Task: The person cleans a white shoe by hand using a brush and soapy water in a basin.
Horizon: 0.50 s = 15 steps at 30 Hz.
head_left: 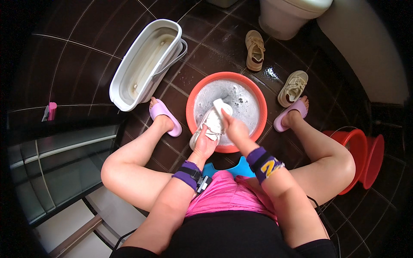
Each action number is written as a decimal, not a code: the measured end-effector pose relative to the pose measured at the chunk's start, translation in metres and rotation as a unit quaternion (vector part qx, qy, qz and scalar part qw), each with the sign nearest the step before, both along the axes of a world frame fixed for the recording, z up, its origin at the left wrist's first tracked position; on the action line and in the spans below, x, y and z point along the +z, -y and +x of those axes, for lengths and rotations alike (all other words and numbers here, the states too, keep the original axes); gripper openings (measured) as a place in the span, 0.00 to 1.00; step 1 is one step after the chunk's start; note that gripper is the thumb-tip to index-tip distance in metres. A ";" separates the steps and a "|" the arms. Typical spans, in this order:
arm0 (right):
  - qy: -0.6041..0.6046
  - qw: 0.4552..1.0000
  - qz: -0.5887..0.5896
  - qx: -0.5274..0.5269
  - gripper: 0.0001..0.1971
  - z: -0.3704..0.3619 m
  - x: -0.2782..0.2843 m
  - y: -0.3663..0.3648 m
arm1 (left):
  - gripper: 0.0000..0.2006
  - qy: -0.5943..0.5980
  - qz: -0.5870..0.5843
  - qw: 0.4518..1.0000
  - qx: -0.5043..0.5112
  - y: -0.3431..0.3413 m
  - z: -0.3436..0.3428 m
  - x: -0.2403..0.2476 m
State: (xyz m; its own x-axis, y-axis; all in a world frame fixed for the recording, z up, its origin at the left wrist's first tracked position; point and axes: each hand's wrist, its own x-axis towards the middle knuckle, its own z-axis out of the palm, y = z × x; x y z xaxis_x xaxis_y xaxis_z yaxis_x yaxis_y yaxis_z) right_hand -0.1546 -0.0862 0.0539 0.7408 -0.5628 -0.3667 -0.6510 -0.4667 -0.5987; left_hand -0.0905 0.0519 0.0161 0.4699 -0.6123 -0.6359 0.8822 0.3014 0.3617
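Over the near side of a round orange-red basin (261,101) is a white lace-up shoe (211,121), tilted with its toe toward the middle. My left hand (205,144) grips this shoe at its opening, with some fingers hidden by it. My right hand (235,129) is closed around a white brush (221,105), pressed against the shoe's toe end; the bristles do not show. Foamy, greyish soapy water (243,96) fills the basin below both hands.
Beyond the basin lie two cream shoes (254,49) (293,88) on dark wet tiles. A long white bucket (124,81) stands at the left, red buckets (350,148) at the right. A white toilet (286,17) is at the back. A blue stool (241,167) shows beneath me.
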 end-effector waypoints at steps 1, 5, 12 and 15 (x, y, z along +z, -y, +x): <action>-0.007 0.999 0.010 -0.038 0.20 0.006 -0.005 0.014 | 0.23 -0.013 0.008 1.000 0.002 0.000 -0.001 0.000; -0.056 0.988 0.051 -0.132 0.21 -0.007 -0.032 0.056 | 0.26 0.027 0.028 0.999 0.019 0.009 -0.002 0.008; 0.087 0.981 0.095 -0.143 0.21 -0.004 -0.005 0.007 | 0.28 0.063 0.083 0.993 0.057 0.002 0.011 -0.017; -0.007 0.990 0.140 -0.005 0.20 0.004 0.043 -0.034 | 0.27 0.029 0.121 0.990 0.066 -0.007 0.004 -0.022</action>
